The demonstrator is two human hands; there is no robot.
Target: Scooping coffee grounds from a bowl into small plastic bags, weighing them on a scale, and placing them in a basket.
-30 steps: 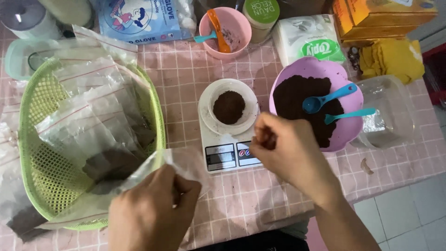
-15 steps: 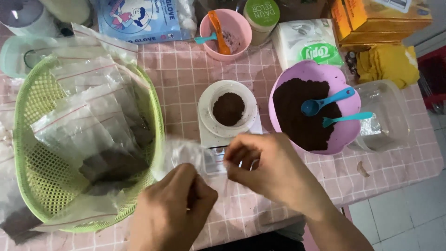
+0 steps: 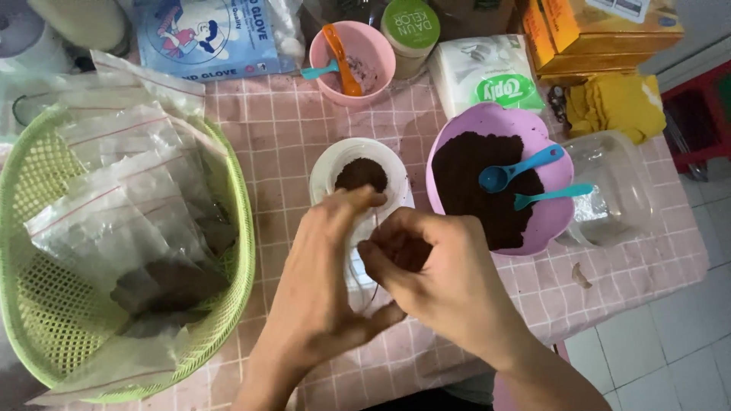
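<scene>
A table (image 3: pixel 304 114) under a pink checked cloth carries everything here, and the biggest thing on it is a light green mesh basket (image 3: pixel 236 228) at the left, filled with clear zip bags (image 3: pixel 129 205), some holding dark brown powder. To the right of centre sits a purple bowl (image 3: pixel 457 129) heaped with the same dark powder, with two blue plastic spoons (image 3: pixel 521 169) lying in it, and just beside it on the far right is an empty clear jar (image 3: pixel 617 190) on its side. Between basket and bowl stands a white cup (image 3: pixel 362 171) with a small mound of powder inside, resting on a small white scale that the hands mostly hide. The left hand (image 3: pixel 320 289) and the right hand (image 3: pixel 442 281) meet directly in front of that cup, both pinched on a small clear plastic bag (image 3: pixel 364 262), of which only a sliver shows between them; the left fingers spread upward along it while the right fingers curl tightly at its edge. At the back stands a small pink bowl (image 3: pixel 377 65) with an orange spoon (image 3: pixel 341 49).
</scene>
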